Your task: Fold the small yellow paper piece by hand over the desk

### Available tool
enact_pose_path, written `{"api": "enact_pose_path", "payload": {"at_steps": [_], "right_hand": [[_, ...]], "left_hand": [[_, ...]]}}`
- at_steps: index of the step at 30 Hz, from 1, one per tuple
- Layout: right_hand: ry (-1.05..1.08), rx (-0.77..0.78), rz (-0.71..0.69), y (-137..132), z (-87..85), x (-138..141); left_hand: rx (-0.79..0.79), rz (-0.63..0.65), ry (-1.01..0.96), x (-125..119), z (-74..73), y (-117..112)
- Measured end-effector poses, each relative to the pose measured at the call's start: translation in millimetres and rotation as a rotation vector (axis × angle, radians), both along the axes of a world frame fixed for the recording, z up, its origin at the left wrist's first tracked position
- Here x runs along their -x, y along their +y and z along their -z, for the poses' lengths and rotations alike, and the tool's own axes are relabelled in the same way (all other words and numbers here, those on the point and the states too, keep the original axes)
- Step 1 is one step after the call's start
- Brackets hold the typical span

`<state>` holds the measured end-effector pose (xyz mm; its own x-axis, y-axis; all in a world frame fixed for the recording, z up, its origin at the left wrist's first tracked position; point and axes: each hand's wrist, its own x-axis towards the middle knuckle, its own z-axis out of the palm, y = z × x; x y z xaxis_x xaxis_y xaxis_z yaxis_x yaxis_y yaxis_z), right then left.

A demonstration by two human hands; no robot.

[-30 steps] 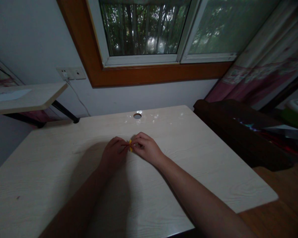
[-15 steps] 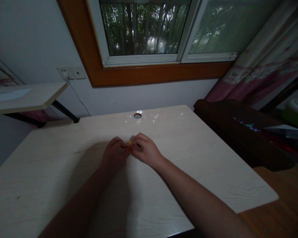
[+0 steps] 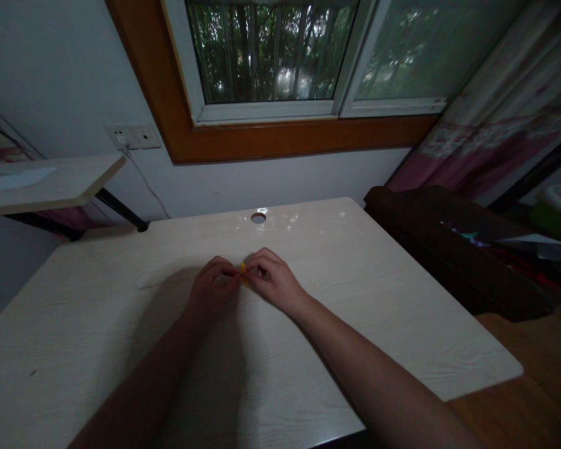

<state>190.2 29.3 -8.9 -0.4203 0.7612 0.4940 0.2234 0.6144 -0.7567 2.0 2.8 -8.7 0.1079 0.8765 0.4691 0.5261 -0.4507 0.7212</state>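
A small yellow-orange piece point(image 3: 244, 268), perhaps folded paper though its kind is too small to tell, sits between my two hands over the middle of the pale wooden desk point(image 3: 378, 324). My left hand point(image 3: 214, 288) pinches it from the left with thumb and forefinger. From the other side my right hand point(image 3: 273, 280) grips it in a pinch as well. The fingertips of both hands nearly meet and cover most of the piece.
A round cable hole point(image 3: 258, 218) lies near the desk's back edge. At the left stands a raised shelf point(image 3: 88, 181) on black legs. A wall socket point(image 3: 131, 137) has a cord plugged in. Dark wooden furniture point(image 3: 430, 237) flanks the desk's right side, below a curtain point(image 3: 486, 118).
Both hands have shifted very slightly, and the fingers have drawn a little nearer to each other around the yellow-orange piece. Less of its lower part shows now.
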Motion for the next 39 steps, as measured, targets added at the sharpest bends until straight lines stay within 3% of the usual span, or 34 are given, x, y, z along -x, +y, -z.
{"api": "enact_pose_path", "payload": {"at_steps": [10, 19, 39], "right_hand": [[-0.062, -0.034, -0.101, 2, -5.8, -7], [-0.012, -0.011, 0.009, 8, -1.2, -7], [-0.022, 0.007, -0.009, 5, 0.2, -5]], "left_hand": [[0.144, 0.132, -0.069, 5, 4.8, 3], [0.131, 0.030, -0.045, 2, 5.2, 5], [0.080, 0.033, 0.015, -4, -0.1, -1]]}}
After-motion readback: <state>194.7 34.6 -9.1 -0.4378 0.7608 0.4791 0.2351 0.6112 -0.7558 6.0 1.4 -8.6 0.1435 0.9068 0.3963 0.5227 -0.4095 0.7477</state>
